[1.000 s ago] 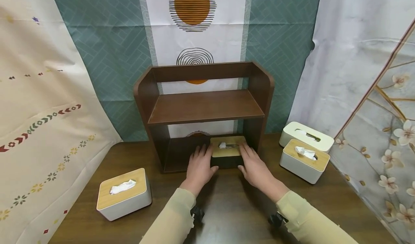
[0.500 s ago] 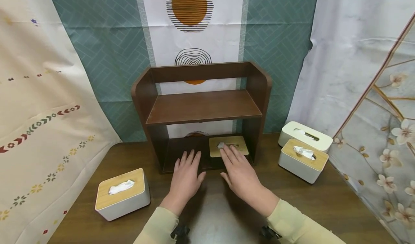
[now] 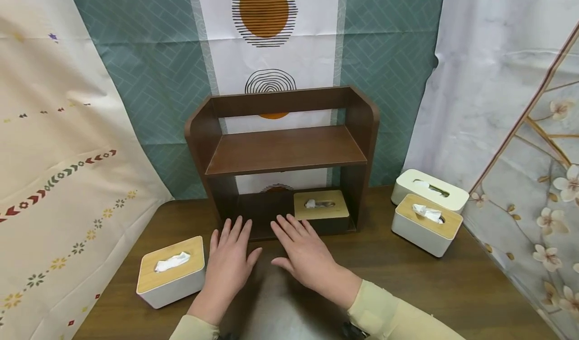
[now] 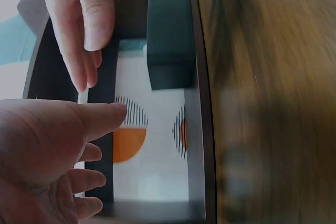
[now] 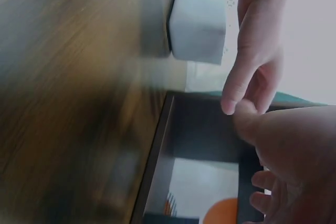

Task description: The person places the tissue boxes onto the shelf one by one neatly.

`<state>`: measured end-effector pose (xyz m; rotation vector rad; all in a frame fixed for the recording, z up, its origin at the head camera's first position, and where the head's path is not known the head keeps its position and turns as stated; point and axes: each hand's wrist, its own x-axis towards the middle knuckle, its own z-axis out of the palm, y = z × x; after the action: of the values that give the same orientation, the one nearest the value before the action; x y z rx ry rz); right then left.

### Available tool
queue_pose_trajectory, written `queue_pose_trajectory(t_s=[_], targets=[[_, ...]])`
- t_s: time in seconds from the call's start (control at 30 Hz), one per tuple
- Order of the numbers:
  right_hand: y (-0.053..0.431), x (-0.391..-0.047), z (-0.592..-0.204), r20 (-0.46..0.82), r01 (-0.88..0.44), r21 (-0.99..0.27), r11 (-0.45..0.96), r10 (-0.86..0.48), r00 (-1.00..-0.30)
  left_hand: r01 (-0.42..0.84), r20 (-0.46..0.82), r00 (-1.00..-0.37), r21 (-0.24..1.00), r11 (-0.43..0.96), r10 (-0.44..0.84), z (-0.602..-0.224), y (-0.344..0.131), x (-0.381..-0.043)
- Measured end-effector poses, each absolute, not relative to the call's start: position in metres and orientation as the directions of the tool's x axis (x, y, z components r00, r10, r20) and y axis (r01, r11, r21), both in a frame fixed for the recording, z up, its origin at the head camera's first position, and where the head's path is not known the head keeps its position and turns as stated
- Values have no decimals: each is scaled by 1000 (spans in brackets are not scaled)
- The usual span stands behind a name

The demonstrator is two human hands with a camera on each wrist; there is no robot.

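Note:
In the head view a dark tissue box with a wooden lid sits at the right end of the brown shelf's lower level. My right hand, fingers extended, is before the shelf, its fingertips just left of that box's front. To its left my left hand hovers palm down with straight, spread fingers and holds nothing. Near the left wrist stands a white tissue box with a wooden lid, a tissue poking from its slot. The left wrist view shows the dark box's green-black side inside the lower level.
At the right of the table are a white tissue box with a wooden lid and, behind it, an all-cream one. Patterned cloths hang at the back and both sides. The shelf's upper board overhangs the lower level.
Both hands have let go of the dark tissue box and moved left and toward me. The right hand patted over its lid on the way; the box stays in the shelf.

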<state>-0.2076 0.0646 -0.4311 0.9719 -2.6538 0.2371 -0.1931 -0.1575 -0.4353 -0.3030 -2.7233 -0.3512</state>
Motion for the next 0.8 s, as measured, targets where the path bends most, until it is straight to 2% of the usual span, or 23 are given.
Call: queue_pose_trajectory(t_s=[0.27, 0.8], targets=[[32, -202, -433, 253, -687, -63, 724, -654, -713, 173, 349, -934, 248, 953, 79, -436, -197, -173], [-22, -194, -437, 226, -758, -67, 649, -730, -645, 114, 358, -934, 297, 948, 0, -430, -253, -147]])
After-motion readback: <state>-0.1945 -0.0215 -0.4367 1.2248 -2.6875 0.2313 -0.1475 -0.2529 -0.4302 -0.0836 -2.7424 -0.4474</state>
